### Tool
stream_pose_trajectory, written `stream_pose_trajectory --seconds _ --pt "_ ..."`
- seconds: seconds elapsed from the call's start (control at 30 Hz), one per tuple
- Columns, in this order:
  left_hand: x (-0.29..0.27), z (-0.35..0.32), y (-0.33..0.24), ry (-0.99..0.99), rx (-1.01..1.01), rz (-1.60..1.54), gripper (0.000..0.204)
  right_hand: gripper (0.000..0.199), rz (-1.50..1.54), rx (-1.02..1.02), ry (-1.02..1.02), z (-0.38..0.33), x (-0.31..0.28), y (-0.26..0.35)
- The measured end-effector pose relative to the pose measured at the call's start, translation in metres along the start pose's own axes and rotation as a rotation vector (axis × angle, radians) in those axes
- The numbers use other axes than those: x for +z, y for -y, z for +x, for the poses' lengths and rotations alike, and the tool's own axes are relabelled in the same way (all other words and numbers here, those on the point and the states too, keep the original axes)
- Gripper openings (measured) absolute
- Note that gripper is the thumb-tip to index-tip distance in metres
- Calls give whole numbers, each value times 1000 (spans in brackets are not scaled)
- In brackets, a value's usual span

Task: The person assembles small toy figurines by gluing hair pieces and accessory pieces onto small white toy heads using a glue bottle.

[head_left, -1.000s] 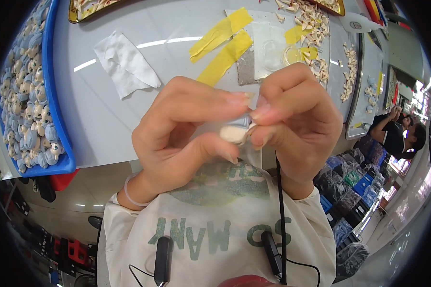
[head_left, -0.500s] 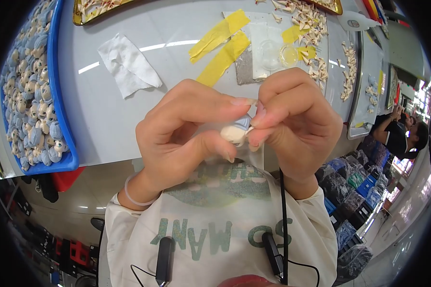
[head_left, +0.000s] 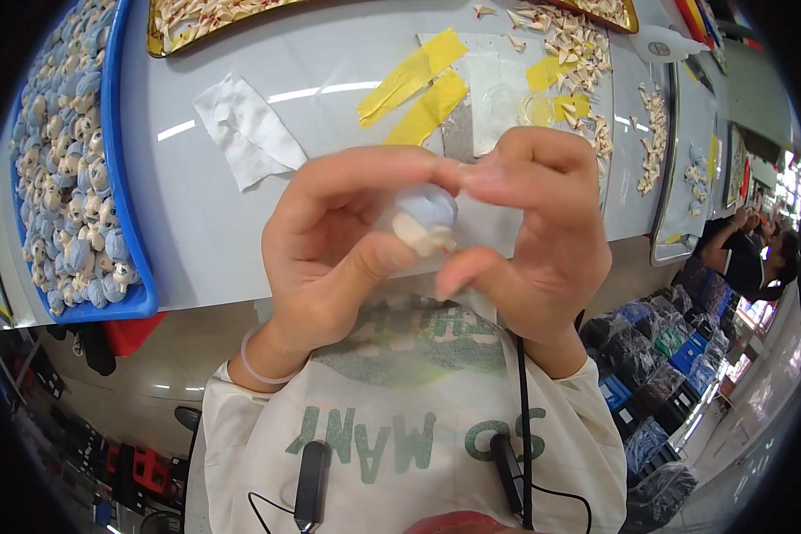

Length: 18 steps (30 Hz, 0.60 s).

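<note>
A small doll head (head_left: 427, 209) with light blue hair and a cream face sits between the thumb and fingers of my left hand (head_left: 320, 236), above the near edge of the table. A small cream bit with a reddish spot shows at its lower right side. Beside it is my right hand (head_left: 543, 222), thumb and index finger parted around a gap. Its index fingertip meets or overlaps my left index fingertip; its thumb looks just off the head. Both hands are somewhat blurred.
At left, a blue tray (head_left: 129, 222) holds many similar doll heads. A white cloth (head_left: 247, 133), yellow tape strips (head_left: 414, 76) and small cream pointed pieces (head_left: 578, 44) lie on the table. Gold-rimmed trays stand at the far side. Another person (head_left: 761, 258) works at far right.
My right thumb and index finger have parted from their pinch at the head. The head has turned in my left hand, showing more blue hair. The view has shifted slightly.
</note>
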<state>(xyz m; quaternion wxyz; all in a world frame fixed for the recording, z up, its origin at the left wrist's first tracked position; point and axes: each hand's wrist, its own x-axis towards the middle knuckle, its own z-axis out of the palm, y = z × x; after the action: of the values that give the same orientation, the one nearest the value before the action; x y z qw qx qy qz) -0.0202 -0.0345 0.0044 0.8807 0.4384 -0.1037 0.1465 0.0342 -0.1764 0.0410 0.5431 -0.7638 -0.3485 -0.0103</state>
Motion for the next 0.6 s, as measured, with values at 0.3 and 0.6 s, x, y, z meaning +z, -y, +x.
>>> stream_pose_trajectory --seconds 0.3,0.6 --pt "7 2 -15 -102 -405 -224 45 33 -258 -37 56 7 2 5" --pt "18 4 -10 -162 -343 18 51 32 -164 327 -116 -16 -60 4"
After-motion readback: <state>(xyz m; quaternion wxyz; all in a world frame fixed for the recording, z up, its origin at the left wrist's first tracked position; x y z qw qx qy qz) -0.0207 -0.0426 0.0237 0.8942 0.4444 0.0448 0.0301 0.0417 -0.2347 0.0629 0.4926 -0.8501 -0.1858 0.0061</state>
